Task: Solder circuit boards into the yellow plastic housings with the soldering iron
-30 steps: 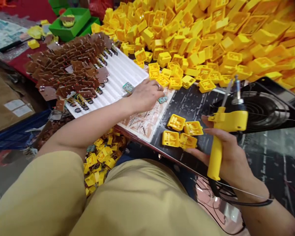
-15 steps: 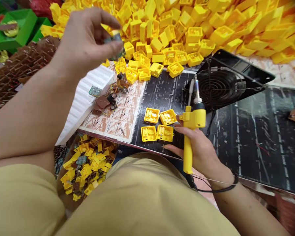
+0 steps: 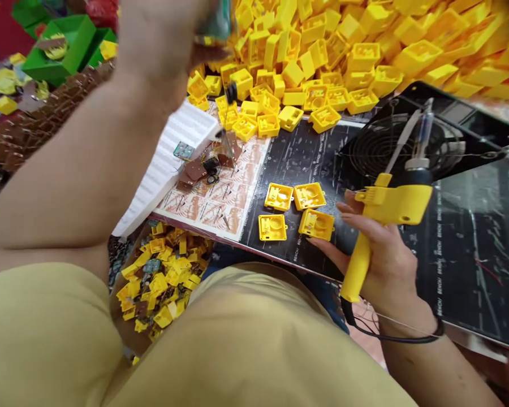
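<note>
My left hand (image 3: 165, 34) is raised close to the camera at the top of the view, fingers pinched on a small green circuit board (image 3: 215, 25) with wires and a small black part (image 3: 230, 92) dangling below it. My right hand (image 3: 384, 257) holds a yellow soldering gun (image 3: 385, 212) by its handle, tip pointing up, just right of several open yellow plastic cases (image 3: 297, 210) lying on the black mat (image 3: 458, 249). More small boards and brown parts (image 3: 199, 167) lie on the patterned sheet below my left hand.
A huge heap of yellow cases (image 3: 365, 45) fills the back. A black fan (image 3: 390, 141) sits behind the soldering gun. A white ridged board (image 3: 165, 164), brown boards (image 3: 21, 135) and green trays (image 3: 63, 48) lie at left. A bin of yellow parts (image 3: 161, 280) sits by my lap.
My left hand picked a small board off the sheet and lifted it up toward the camera. My right hand with the soldering gun stayed by the yellow cases; one of those cases has shifted.
</note>
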Demonstrator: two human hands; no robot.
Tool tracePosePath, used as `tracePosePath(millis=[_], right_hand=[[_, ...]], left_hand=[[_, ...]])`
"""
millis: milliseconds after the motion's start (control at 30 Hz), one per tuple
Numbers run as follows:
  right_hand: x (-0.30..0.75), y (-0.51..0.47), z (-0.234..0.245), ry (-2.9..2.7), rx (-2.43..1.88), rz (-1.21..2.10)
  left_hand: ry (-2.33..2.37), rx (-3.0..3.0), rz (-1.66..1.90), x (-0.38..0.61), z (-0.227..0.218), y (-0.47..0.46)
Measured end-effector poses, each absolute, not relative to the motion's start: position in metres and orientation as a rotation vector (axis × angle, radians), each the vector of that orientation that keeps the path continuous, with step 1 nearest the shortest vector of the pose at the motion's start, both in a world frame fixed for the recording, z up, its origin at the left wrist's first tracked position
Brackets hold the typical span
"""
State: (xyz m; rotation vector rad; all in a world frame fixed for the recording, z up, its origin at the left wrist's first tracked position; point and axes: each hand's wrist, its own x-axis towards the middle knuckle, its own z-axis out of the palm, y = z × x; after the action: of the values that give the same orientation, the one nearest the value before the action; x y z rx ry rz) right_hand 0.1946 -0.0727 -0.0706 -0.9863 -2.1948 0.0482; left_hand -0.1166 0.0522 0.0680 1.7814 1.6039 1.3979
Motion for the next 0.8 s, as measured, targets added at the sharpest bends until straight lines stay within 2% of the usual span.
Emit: tracePosePath(millis=[100,167,300,433,533,633,800], right_hand=[[0.195,-0.076,-0.071,-2.217,-0.92,0.025],[0.195,-0.077,-0.072,-2.231,-0.885,0.036],[0.189,-0.076,-0.074,-2.248,-0.816,0.077],[0.173,-0.073,-0.078,-2.348,-0.698,0.095],[0.16,-0.07,-0.08,-2.397,-0.644,0.14],[0.152,-0.068,-0.081,-2.486,-0.636,0.141],[0.149,-0.067,-0.076,-2.515,-0.618,0.07]], left_hand=[[1.709,2.02,0.859,-0.116,0.044,0.029],[1.758,1.956,0.671,-0.121,0.026,0.008],[1.648,1.708,0.598,-0.136,-0.017,-0.041],[1.789,1.859,0.362,-0.146,-0.051,-0.083],[1.878,2.206,0.196,-0.151,-0.055,-0.101],[1.763,2.488,0.295,-0.151,-0.048,-0.106],[1.632,2.546,0.285,-0.148,-0.049,-0.105]])
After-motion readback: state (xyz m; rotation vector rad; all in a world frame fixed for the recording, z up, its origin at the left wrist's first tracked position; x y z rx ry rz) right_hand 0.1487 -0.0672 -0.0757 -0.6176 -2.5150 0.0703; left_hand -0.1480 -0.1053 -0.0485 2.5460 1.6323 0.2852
